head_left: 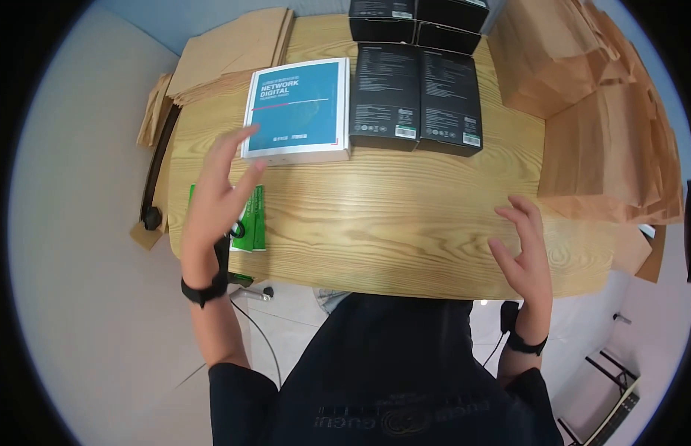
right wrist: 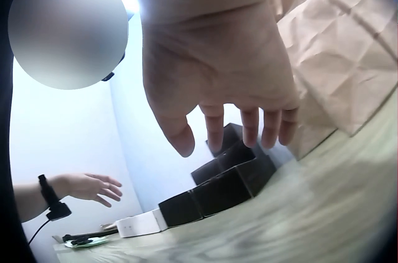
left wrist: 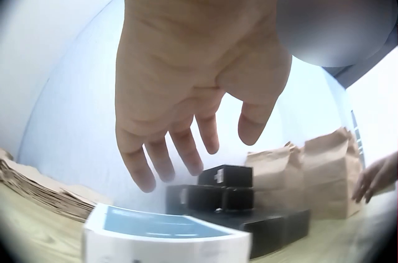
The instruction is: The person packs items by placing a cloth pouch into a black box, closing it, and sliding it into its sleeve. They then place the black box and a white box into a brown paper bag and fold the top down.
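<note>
My left hand [head_left: 218,189] is raised at the left of the table, its fingers spread and holding nothing. Its fingertips are nearest the white box with a blue "NETWORK DIGITAL" lid [head_left: 297,104], overlapping the box's left edge in the head view. Green packets [head_left: 258,219] lie partly hidden below this hand, with a black loop-shaped handle [head_left: 238,230] on them. Over the right front of the table, my right hand [head_left: 525,256] hovers with loosely bent fingers and nothing in its grasp. In the right wrist view, its palm [right wrist: 214,64] shows bare above the wood.
Black printed boxes [head_left: 385,93] stand beside the white box, with more black boxes [head_left: 449,37] behind. Upright brown paper bags [head_left: 605,149] line the right side of the wooden table [head_left: 405,223]. Flat brown paper bags [head_left: 230,52] are stacked at the back left.
</note>
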Available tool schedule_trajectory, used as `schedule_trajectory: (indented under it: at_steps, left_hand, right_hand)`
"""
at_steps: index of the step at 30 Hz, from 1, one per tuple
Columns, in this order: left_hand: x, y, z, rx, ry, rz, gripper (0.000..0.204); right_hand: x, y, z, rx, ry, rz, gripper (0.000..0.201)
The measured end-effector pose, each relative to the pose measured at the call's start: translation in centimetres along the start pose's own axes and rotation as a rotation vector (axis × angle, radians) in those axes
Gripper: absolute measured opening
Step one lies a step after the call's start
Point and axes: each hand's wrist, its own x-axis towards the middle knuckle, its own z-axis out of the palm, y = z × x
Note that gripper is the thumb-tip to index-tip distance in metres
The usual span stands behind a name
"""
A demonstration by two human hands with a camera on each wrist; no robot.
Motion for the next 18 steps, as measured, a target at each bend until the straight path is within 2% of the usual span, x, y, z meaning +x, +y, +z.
schedule_trajectory:
  at_steps: [2,3,4,6,8,10,11,13,14,16,17,18]
  left_hand:
    - [1.7,-2.2,0.2,0.243,0.050,0.188,0.056]
    - [2.0,-3.2,0.7,0.307,0.000,0.170,0.063]
    - [1.8,-3.9,1.6,0.300,0.003,0.169,0.063]
    - [1.8,-4.3,3.7,0.422,-0.106,0.233,0.063]
    - [0.6,-3.0,5.2,0.463,-0.122,0.173,0.063]
    - [-0.8,-1.9,5.9,0.501,-0.134,0.109,0.063]
    - [-1.5,-1.2,5.7,0.486,-0.150,0.085,0.063]
    - [-3.1,0.0,5.5,0.505,-0.172,0.062,0.066]
    - [-4.1,0.0,5.7,0.501,-0.169,0.053,0.066]
    - [-6.1,0.0,6.1,0.478,-0.146,0.144,0.068]
    - [-7.0,0.5,6.3,0.449,-0.133,0.144,0.066]
    - [-7.9,1.0,6.5,0.448,-0.134,0.135,0.066]
  right_hand:
    - [3.0,-1.5,0.3,-0.025,-0.050,-0.057,0.046]
    - [4.6,-2.1,0.5,-0.054,-0.022,-0.122,0.048]
    - [6.2,-2.6,0.7,-0.083,0.007,-0.184,0.050]
    - [9.7,-3.1,0.9,-0.077,0.058,-0.231,0.053]
    - [13.4,-2.8,0.8,-0.071,0.109,-0.278,0.056]
    - [17.3,-2.2,0.6,-0.287,0.281,-0.433,0.067]
    - [19.3,-2.1,0.5,-0.295,0.274,-0.440,0.067]
    - [23.5,-1.9,0.4,-0.557,0.413,-0.492,0.074]
    - [26.0,-1.5,0.3,-0.557,0.405,-0.500,0.074]
    - [30.0,-1.1,0.3,-0.721,0.489,-0.528,0.080]
    - [30.7,-1.6,0.9,-0.717,0.482,-0.532,0.080]
    - [31.2,-2.1,1.6,-0.857,0.448,-0.406,0.087]
